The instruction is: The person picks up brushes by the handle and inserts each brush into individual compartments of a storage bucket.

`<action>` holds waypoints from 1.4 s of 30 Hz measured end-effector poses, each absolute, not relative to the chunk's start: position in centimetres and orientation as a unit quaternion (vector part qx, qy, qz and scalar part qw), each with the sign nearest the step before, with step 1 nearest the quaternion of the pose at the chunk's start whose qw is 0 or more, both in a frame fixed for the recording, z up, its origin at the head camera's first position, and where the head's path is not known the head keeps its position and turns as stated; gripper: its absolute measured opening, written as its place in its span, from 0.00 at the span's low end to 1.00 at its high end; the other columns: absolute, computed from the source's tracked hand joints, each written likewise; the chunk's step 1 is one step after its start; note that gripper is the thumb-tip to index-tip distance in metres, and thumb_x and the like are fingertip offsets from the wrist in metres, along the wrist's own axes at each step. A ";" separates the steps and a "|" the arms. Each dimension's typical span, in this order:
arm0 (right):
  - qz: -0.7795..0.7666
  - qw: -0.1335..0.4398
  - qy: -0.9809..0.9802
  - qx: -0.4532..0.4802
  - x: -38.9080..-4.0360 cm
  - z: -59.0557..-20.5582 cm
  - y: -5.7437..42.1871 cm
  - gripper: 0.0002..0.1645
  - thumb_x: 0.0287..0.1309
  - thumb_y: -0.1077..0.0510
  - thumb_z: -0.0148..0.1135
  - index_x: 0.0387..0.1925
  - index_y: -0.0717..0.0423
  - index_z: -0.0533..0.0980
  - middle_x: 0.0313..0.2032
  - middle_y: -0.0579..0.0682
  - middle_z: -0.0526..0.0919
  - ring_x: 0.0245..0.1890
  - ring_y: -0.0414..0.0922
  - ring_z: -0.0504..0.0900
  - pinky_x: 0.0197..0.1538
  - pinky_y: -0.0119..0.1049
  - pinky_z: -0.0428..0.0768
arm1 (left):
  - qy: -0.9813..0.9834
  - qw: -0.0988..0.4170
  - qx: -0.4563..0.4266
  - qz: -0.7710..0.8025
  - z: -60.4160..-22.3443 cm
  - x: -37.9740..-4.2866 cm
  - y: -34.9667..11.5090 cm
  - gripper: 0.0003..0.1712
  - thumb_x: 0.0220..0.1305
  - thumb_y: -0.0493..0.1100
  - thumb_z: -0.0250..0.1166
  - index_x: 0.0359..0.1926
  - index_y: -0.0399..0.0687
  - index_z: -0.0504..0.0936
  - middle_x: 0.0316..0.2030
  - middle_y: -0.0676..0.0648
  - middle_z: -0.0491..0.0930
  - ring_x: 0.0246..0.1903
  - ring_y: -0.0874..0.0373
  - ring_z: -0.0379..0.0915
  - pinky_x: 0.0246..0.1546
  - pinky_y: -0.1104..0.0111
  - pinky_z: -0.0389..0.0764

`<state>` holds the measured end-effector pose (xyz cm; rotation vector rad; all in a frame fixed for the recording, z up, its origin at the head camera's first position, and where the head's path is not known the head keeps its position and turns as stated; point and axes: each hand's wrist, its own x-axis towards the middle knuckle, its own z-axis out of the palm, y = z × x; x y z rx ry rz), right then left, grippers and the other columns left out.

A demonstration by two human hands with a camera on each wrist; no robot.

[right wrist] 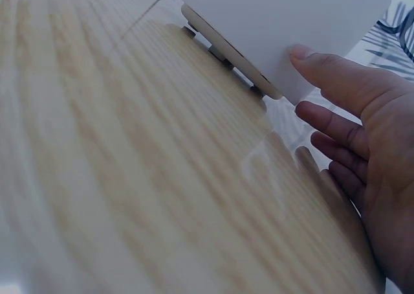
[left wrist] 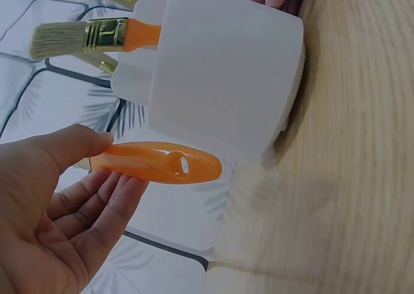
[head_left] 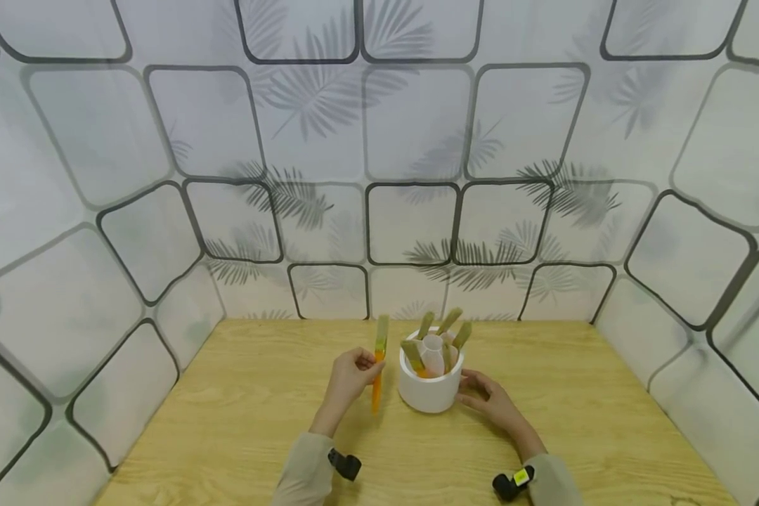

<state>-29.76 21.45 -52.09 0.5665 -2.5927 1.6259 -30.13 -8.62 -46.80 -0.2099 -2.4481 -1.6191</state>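
My left hand (head_left: pixel 349 376) pinches a paintbrush (head_left: pixel 377 390) by its orange handle, bristles up, just left of a white round holder (head_left: pixel 429 395). In the left wrist view, thumb and fingers meet on the upper part of the handle (left wrist: pixel 155 162), and the handle's end with its hole points downward to the table. Several similar brushes (left wrist: pixel 107 35) stand in the holder around a pale central tube (head_left: pixel 433 348). At the holder's right side is my right hand (head_left: pixel 492 403). Its thumb touches the wall (right wrist: pixel 272 28), while the other fingers are loosely bent beside it.
The holder stands on a light wood-grain table (head_left: pixel 259 393) on small dark feet, seen in the right wrist view. A patterned curtain (head_left: pixel 411 218) with dark frames and leaves surrounds the table at the back and both sides.
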 end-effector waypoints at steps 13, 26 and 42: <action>0.524 0.017 -0.829 0.193 -29.9 -52.3 21.5 0.30 0.54 0.58 0.65 0.58 0.62 0.68 0.47 0.60 0.79 0.51 0.61 0.74 0.56 0.49 0.71 | -0.810 0.107 -0.075 -0.572 -45.7 -30.7 -7.7 0.10 0.55 0.41 0.68 0.31 0.38 0.79 0.27 0.45 0.77 0.24 0.60 0.73 0.23 0.72 0.81; 0.514 0.016 -0.836 0.193 -29.7 -52.6 21.7 0.30 0.54 0.57 0.65 0.58 0.62 0.68 0.47 0.59 0.79 0.52 0.59 0.75 0.58 0.54 0.69 | -0.797 0.128 -0.069 -0.586 -46.0 -31.0 -7.2 0.10 0.54 0.41 0.69 0.31 0.38 0.79 0.27 0.45 0.78 0.24 0.60 0.74 0.22 0.73 0.81; 0.519 0.020 -0.833 0.189 -29.8 -52.4 21.6 0.29 0.54 0.58 0.65 0.57 0.63 0.69 0.47 0.61 0.79 0.51 0.60 0.75 0.57 0.48 0.72 | -0.776 0.162 -0.065 -0.607 -45.2 -31.3 -6.6 0.13 0.53 0.43 0.70 0.30 0.37 0.79 0.26 0.43 0.80 0.25 0.60 0.75 0.22 0.75 0.80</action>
